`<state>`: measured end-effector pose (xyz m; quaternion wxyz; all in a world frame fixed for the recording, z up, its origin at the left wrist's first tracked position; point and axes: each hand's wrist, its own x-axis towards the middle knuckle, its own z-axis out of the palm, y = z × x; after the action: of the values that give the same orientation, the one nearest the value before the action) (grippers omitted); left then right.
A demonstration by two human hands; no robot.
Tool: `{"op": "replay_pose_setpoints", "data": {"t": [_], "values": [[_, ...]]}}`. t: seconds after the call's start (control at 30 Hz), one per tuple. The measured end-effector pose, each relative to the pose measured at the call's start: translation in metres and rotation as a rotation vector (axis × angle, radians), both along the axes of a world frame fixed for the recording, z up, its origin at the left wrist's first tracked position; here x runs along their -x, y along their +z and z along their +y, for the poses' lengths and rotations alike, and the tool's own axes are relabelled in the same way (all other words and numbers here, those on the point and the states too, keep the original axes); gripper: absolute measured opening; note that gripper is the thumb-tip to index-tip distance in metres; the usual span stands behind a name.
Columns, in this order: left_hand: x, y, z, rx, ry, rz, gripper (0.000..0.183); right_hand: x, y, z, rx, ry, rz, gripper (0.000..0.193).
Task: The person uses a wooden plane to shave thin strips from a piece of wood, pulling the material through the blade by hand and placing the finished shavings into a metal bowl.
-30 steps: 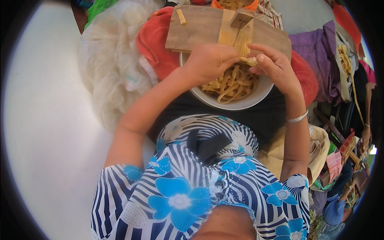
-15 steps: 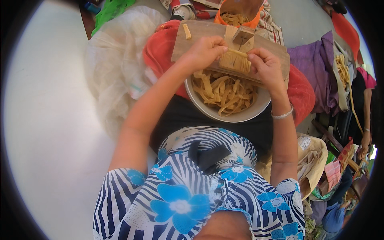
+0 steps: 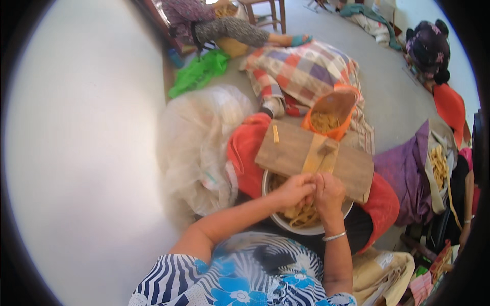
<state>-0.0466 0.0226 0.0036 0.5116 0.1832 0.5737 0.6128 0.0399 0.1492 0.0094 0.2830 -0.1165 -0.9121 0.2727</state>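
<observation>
My left hand (image 3: 297,190) and my right hand (image 3: 329,193) meet over the near edge of a wooden board (image 3: 283,148). Their fingers are pinched together; whatever lies between them is hidden. On the board, just beyond the hands, a small upright wooden block (image 3: 327,147) stands on a paler wood strip (image 3: 312,158). One short tan piece (image 3: 275,133) lies at the board's far left. Beneath the board and hands, a pale metal bowl (image 3: 273,217) rests on my lap, holding several tan, flat, ribbon-like strips (image 3: 305,218), partly covered.
Beyond the board stands an orange container (image 3: 347,122) with tan pieces inside. A checkered cloth sack (image 3: 306,66) lies farther off. Translucent plastic sheeting (image 3: 189,148) is bunched at left, a purple sack (image 3: 400,166) at right. Other people sit at far left and right.
My hands were apart with a tan strip stretched between them above the board; now they are together at its near edge. The view has tilted up, showing more of the floor beyond.
</observation>
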Motion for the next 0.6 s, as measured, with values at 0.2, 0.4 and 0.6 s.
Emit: {"op": "replay_pose_setpoints", "data": {"t": [0.2,0.4,0.6], "values": [[0.023,0.02,-0.019,0.037,-0.278,0.242,0.018,-0.034,0.037,0.013,0.188,0.135,-0.288,0.024],[-0.001,0.094,-0.009,-0.342,-0.34,0.364,0.031,-0.08,0.138,-0.038,1.164,0.488,-0.121,0.024],[-0.056,0.11,-0.01,-0.437,-0.133,0.588,0.036,-0.062,0.105,-0.025,0.516,0.062,0.385,0.025]]}}
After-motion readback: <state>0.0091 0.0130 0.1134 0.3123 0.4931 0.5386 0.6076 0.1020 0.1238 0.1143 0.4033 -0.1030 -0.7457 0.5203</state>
